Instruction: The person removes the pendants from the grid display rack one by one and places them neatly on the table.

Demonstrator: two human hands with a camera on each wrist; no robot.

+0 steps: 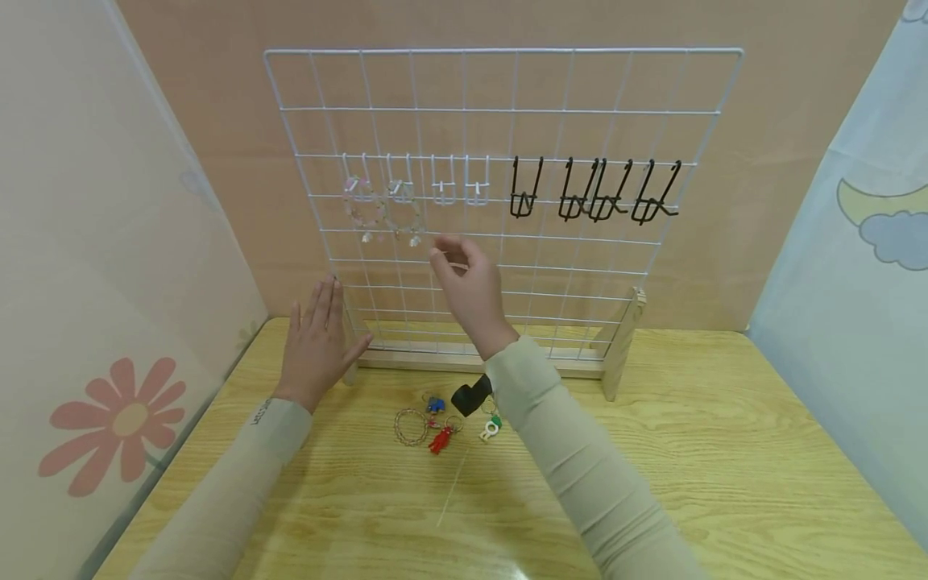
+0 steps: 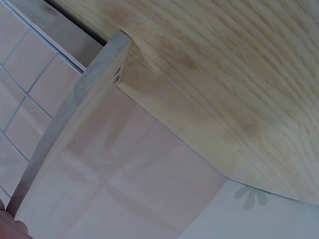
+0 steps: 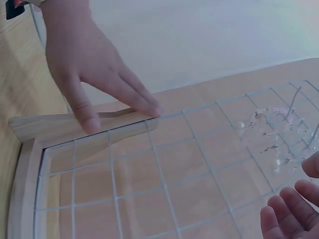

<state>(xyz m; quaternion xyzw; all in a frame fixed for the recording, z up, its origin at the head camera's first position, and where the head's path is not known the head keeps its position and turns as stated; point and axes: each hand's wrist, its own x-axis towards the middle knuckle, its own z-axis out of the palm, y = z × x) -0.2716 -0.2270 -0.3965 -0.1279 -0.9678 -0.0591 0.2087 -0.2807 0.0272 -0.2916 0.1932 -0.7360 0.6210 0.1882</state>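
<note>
My left hand rests with its fingers extended against the left wooden upright of a white wire grid rack. In front of the grid, my right hand is raised with its fingers loosely bent and nothing visible between them. Just beyond its fingertips, two beaded bracelets hang side by side on white hooks; each has a pale charm, one at the left bracelet, the other at the right bracelet. In the right wrist view only the curled right fingers show, below the hanging beads.
Two more white hooks and several black hooks hang along the same wire. On the wooden table lie a beaded bracelet, a red figure keychain, a blue keychain and a white-and-green keychain.
</note>
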